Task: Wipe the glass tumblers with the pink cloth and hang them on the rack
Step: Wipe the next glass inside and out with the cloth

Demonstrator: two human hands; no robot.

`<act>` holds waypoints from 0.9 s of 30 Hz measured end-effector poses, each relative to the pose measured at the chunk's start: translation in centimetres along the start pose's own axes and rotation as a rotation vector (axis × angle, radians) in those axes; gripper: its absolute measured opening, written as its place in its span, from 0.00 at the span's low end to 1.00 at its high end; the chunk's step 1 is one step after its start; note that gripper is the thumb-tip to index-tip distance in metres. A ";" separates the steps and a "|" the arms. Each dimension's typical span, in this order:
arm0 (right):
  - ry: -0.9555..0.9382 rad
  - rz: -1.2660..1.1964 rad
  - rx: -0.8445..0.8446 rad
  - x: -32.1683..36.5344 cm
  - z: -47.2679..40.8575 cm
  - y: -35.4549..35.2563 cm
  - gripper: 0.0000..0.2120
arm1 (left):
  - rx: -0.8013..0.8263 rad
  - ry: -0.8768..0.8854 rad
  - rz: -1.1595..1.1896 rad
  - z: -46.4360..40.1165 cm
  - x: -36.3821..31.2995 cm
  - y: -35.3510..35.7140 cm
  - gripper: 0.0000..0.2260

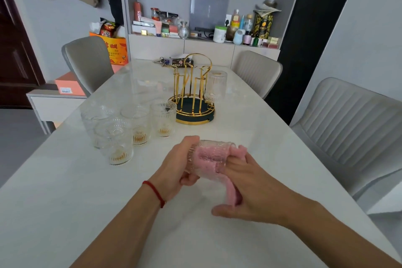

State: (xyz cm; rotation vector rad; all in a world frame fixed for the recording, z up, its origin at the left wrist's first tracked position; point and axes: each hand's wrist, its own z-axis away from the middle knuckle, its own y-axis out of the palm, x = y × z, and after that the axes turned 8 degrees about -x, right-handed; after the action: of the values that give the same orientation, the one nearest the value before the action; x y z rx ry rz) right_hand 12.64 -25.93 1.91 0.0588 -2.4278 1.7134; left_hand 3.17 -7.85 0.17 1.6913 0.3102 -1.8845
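Observation:
My left hand [177,166] grips a ribbed glass tumbler [214,148] lying on its side above the white table [65,202]. The pink cloth [232,189] is stuffed into the tumbler's mouth and trails down past my right hand [245,193], whose fingers reach into the glass with the cloth. The gold rack [191,91] with a dark round base stands at mid table. One tumbler [216,86] hangs upside down on its right side. Several more tumblers [163,118] stand upright in a group to the left of the rack.
Grey chairs stand at the right [352,128], the far right [256,69] and the far left [89,61]. Keys and a small packet [174,62] lie at the table's far end. A cluttered shelf [206,26] is behind. A side table with an orange box [69,86] is at left.

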 end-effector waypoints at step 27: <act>0.015 0.088 0.104 0.8 -0.7 -1.8 0.17 | -0.167 -0.070 -0.007 0.7 -0.4 0.6 0.17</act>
State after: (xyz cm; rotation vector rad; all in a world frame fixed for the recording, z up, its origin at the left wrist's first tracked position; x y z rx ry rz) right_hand 12.14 -25.84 3.98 -0.0481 -2.3623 1.8694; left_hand 2.94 -8.54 0.75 1.5124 0.4332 -1.8635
